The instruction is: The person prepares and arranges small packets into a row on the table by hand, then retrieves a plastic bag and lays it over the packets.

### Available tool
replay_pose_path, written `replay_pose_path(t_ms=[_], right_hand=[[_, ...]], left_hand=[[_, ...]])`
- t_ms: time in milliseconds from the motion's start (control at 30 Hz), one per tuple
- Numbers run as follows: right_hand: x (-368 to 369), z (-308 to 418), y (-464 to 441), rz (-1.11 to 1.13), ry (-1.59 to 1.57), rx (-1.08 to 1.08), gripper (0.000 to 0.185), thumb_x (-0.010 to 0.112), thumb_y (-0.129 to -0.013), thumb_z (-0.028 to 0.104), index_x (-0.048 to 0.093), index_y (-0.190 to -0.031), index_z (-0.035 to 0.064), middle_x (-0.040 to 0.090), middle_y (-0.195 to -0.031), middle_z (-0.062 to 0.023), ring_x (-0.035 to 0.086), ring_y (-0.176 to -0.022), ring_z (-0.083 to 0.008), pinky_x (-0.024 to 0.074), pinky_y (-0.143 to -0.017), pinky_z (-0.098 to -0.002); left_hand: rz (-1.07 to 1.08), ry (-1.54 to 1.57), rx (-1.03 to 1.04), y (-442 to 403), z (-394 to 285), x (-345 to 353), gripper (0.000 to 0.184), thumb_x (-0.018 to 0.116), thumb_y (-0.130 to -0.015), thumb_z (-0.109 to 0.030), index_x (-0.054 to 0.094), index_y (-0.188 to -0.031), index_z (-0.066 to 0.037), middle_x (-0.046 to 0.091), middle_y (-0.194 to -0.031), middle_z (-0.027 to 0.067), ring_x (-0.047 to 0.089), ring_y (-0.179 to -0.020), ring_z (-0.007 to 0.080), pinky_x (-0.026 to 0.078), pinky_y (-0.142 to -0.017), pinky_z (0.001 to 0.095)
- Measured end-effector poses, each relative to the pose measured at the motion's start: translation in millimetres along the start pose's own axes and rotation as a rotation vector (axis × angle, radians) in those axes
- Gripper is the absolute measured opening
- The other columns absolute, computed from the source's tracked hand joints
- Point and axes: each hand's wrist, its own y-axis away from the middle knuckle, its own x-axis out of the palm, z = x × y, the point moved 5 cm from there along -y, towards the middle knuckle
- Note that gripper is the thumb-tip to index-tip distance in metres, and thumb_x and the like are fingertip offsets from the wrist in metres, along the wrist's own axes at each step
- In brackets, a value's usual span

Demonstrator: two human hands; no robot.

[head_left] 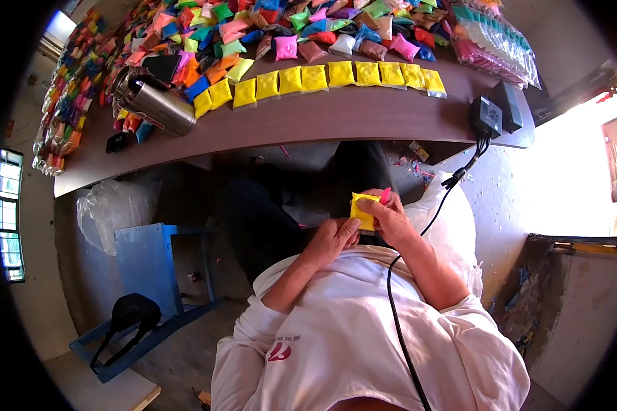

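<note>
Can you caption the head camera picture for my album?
Left hand and right hand hold a yellow packet near a table bearing a row of yellow packets and heaped colourful ones.

Count for us: 2 hands, left hand (pixel 339 235) and right hand (pixel 391 218), with 1 yellow packet (pixel 365 218) between them. On the worktop (pixel 281 118) we get 11 yellow packets in the row (pixel 313 78), 1 steel flask (pixel 159 106), 2 black boxes (pixel 487 116) at the right end. Mixed-colour packets (pixel 286 47): dozens, too overlapped for us to total. Off the worktop: 1 blue chair (pixel 142 250), 1 black strapped item (pixel 134 312), 1 clear plastic bag (pixel 106 214), 1 white sack (pixel 452 219).
</note>
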Motion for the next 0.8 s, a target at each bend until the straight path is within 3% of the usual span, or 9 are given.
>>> replay_pose_path(t_ms=[67, 167, 300, 433, 500, 633, 800], right_hand=[[-4, -10, 0, -0.056, -0.197, 0.156, 0.030, 0.062, -0.085, 0.030, 0.061, -0.098, 0.0025, 0.059, -0.077, -0.0030, 0.054, -0.061, -0.0089, 0.0414, -0.053, -0.0192], [-8, -13, 4, 0.019, -0.122, 0.222, 0.024, 0.063, -0.084, 0.027, 0.062, -0.088, 0.0032, 0.057, -0.071, -0.0020, 0.048, -0.052, -0.0047, 0.0341, -0.043, -0.0169], [5, 0, 10, -0.030, 0.039, 0.006, 0.023, 0.065, -0.084, 0.027, 0.062, -0.082, 0.0045, 0.052, -0.063, 0.0015, 0.042, -0.049, -0.0031, 0.0303, -0.043, -0.0178], [4, 2, 6, -0.067, 0.060, -0.114, 0.025, 0.063, -0.087, 0.028, 0.063, -0.083, 0.0040, 0.054, -0.068, 0.0024, 0.045, -0.054, -0.0048, 0.0319, -0.047, -0.0198], [-2, -3, 6, 0.016, 0.062, 0.056, 0.025, 0.066, -0.085, 0.030, 0.061, -0.084, 0.0057, 0.053, -0.064, 0.0021, 0.042, -0.049, -0.0030, 0.0329, -0.045, -0.0178], [1, -2, 7, 0.049, 0.097, 0.150, 0.026, 0.065, -0.086, 0.031, 0.060, -0.087, 0.0053, 0.053, -0.066, 0.0027, 0.042, -0.050, -0.0032, 0.0340, -0.045, -0.0174], [13, 14, 12, 0.102, 0.084, -0.058, 0.029, 0.064, -0.086, 0.034, 0.060, -0.090, 0.0058, 0.055, -0.068, 0.0038, 0.044, -0.051, -0.0032, 0.0337, -0.045, -0.0173]], left_hand=[[0.003, 0.017, 0.000, 1, 1, -1, 0.046, 0.045, -0.093, -0.047, 0.051, -0.072, -0.007, 0.047, -0.060, 0.0006, 0.046, -0.057, 0.0103, 0.040, -0.058, 0.0248], [-0.055, -0.002, -0.068, 3, 0, -4, 0.048, 0.046, -0.091, -0.051, 0.054, -0.074, -0.007, 0.050, -0.062, 0.0011, 0.048, -0.059, 0.0096, 0.041, -0.059, 0.0241], [-0.082, -0.033, -0.016, 3, -1, -8, 0.046, 0.045, -0.092, -0.050, 0.056, -0.080, -0.007, 0.051, -0.064, 0.0002, 0.047, -0.058, 0.0073, 0.039, -0.055, 0.0206], [-0.099, -0.083, -0.035, 5, -9, -6, 0.046, 0.045, -0.092, -0.051, 0.056, -0.083, -0.008, 0.052, -0.066, -0.0003, 0.048, -0.059, 0.0061, 0.039, -0.055, 0.0194], [-0.085, -0.039, -0.019, 3, -5, -8, 0.046, 0.045, -0.092, -0.051, 0.056, -0.083, -0.008, 0.053, -0.066, -0.0002, 0.048, -0.059, 0.0062, 0.039, -0.054, 0.0194], [-0.083, 0.006, -0.005, 2, -3, -8, 0.046, 0.045, -0.092, -0.051, 0.056, -0.082, -0.007, 0.053, -0.066, 0.0000, 0.047, -0.059, 0.0060, 0.038, -0.054, 0.0193], [-0.048, -0.008, 0.011, 3, -6, -6, 0.046, 0.046, -0.092, -0.050, 0.056, -0.080, -0.007, 0.051, -0.064, -0.0009, 0.045, -0.057, 0.0056, 0.037, -0.054, 0.0192]])
